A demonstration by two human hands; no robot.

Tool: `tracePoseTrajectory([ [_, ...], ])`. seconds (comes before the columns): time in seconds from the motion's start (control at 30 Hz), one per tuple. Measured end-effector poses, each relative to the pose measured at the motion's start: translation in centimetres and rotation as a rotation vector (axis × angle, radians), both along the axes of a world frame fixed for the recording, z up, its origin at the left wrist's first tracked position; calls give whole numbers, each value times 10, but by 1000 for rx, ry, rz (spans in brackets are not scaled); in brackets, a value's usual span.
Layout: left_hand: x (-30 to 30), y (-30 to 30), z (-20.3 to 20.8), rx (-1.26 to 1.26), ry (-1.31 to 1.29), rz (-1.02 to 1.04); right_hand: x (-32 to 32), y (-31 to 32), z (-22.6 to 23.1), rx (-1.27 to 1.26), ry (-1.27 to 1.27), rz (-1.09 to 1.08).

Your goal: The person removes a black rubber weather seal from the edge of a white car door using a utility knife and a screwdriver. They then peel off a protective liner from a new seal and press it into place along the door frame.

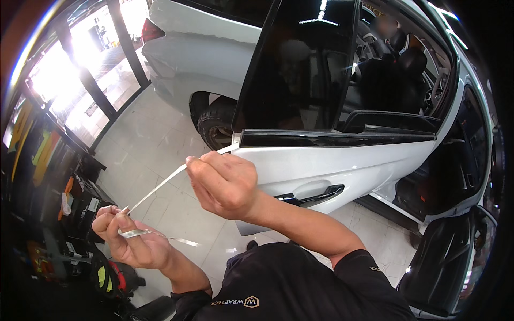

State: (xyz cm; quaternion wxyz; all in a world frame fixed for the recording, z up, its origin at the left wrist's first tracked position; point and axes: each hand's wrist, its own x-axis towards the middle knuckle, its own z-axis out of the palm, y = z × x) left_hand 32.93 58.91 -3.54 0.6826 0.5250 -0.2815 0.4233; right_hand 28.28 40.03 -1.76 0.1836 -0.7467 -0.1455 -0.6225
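Observation:
A thin whitish strip [159,186] runs taut from the corner of the white car door [316,163], at the end of its black window trim [337,138], down to the left. My right hand [225,184] is closed on the strip beside that corner, with its knuckles up. Lower left, my left hand [136,241] pinches the strip between thumb and fingers. A loose tail of it curls across the palm and hangs past the wrist. Below my right forearm is the black door handle [313,196]. The right fingertips are partly hidden.
The rear door stands open, its dark window [297,69] upright before me. Behind it are the rear wheel [214,123] and car body. A second open door [441,262] is at right. Tools and boxes [75,214] line the left side. Pale floor tiles [144,128] lie below.

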Motion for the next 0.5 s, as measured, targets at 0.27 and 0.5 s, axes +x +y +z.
tracePoseTrajectory([
  [0.27,-2,26,-3,-24,-21,55,15,21,2,-3,-59,142],
  [0.5,2,46,-6,-43,-19,103,19,34,10,-27,-54,186],
])
